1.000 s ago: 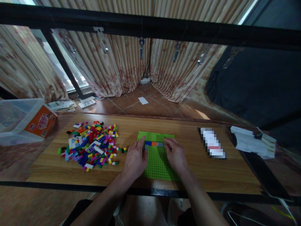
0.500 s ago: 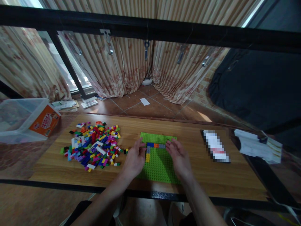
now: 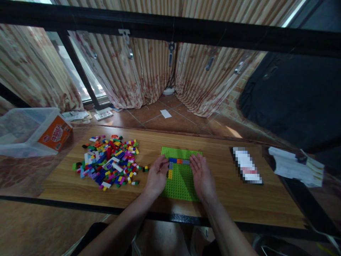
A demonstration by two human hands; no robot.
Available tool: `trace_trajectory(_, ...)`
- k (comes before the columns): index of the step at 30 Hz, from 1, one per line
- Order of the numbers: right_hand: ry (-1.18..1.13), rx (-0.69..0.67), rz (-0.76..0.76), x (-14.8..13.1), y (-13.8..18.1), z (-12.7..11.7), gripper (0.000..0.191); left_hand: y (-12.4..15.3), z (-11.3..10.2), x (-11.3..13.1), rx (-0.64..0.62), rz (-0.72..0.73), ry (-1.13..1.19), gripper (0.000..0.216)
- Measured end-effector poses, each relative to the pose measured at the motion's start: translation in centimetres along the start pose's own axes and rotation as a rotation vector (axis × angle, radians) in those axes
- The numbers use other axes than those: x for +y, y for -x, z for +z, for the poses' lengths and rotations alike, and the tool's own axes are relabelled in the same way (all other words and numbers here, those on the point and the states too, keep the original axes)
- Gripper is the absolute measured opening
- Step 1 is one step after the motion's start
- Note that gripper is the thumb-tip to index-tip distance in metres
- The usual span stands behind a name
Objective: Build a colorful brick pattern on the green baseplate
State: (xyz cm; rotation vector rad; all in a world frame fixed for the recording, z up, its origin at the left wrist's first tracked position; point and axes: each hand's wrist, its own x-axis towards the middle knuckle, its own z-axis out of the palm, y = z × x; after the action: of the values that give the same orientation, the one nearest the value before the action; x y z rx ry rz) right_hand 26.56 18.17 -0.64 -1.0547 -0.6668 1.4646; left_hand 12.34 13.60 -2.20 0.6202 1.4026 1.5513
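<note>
A green studded baseplate (image 3: 182,185) lies on the wooden table in front of me. On it, a row of blue (image 3: 173,160), orange (image 3: 179,161) and grey (image 3: 185,162) bricks runs across near the far edge. From its left end, a grey brick and a yellow brick (image 3: 170,174) come down toward me, forming a corner. My left hand (image 3: 157,176) is at the plate's left edge, fingers loosely bent and apart, with nothing visible in it. Over the right edge, my right hand (image 3: 203,176) is open, its fingers stretched out beside the row's grey end.
A heap of loose coloured bricks (image 3: 112,163) spreads over the table's left side. Beyond it stands a clear plastic bin (image 3: 23,149) with an orange label. To the right lie a blurred-out phone-shaped object (image 3: 246,165) and papers (image 3: 290,165). A black bar (image 3: 170,23) crosses above.
The view has shifted slightly, moving the scene a little. My right hand's fingers are straighter and more upright at the plate's right edge. The bricks on the plate look the same.
</note>
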Motion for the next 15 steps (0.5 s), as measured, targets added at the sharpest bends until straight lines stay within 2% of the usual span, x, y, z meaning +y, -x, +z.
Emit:
trace_trajectory(5,0.03,0.008,-0.109,-0.3,-0.2,-0.4,0.046,-0.5,-0.6,1.1,-0.027,-0.002,-0.092,0.04)
trace_trajectory(9,0.025,0.033,-0.194,-0.8,-0.7,-0.9,0.035,-1.6,-4.0,4.7,-0.039,0.108,-0.241,0.037)
trace_trajectory(10,0.033,0.041,-0.212,-0.9,-0.8,-1.0,0.034,-2.0,-5.2,5.8,-0.003,0.154,-0.254,0.039)
trace_trajectory(12,0.047,0.05,-0.227,-0.8,-0.9,-1.1,0.032,-2.7,-7.8,7.8,0.156,0.252,-0.267,0.041)
trace_trajectory(15,0.03,0.052,-0.239,-0.5,-0.9,-1.6,0.024,-3.3,-11.6,9.8,0.364,0.294,-0.415,0.041)
